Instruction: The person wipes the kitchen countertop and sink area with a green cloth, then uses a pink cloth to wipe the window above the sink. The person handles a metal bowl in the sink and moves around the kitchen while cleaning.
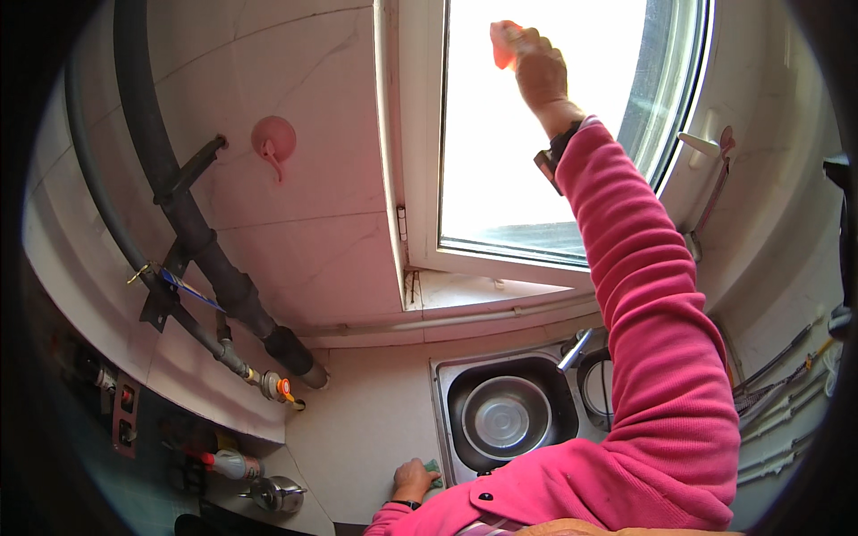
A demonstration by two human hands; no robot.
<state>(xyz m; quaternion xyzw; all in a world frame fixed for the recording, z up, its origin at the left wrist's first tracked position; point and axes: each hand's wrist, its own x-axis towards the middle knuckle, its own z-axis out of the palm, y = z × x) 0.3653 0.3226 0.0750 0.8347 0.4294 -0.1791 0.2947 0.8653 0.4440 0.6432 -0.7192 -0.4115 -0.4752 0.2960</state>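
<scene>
My right hand (pixel 539 63), at the end of a raised arm in a pink sleeve, holds a pinkish-red cloth (pixel 504 44) against or just in front of the bright glass of a window (pixel 496 161). Whether the cloth touches the pane is hard to tell. Down at the counter, my left hand (pixel 413 480) rests beside the sink's left edge with its fingers on a green scouring pad or cloth (pixel 434 472). A round metal basin (pixel 504 415) sits inside the stainless steel sink (pixel 450 462).
The window frame (pixel 421 167) stands ajar above the sill; its white handle (pixel 699 144) is on the right. A metal faucet (pixel 575 351) rises behind the sink. Dark pipes (pixel 228 281) and a valve with an orange knob (pixel 284 387) run along the left wall. A kettle (pixel 277 494) stands lower left.
</scene>
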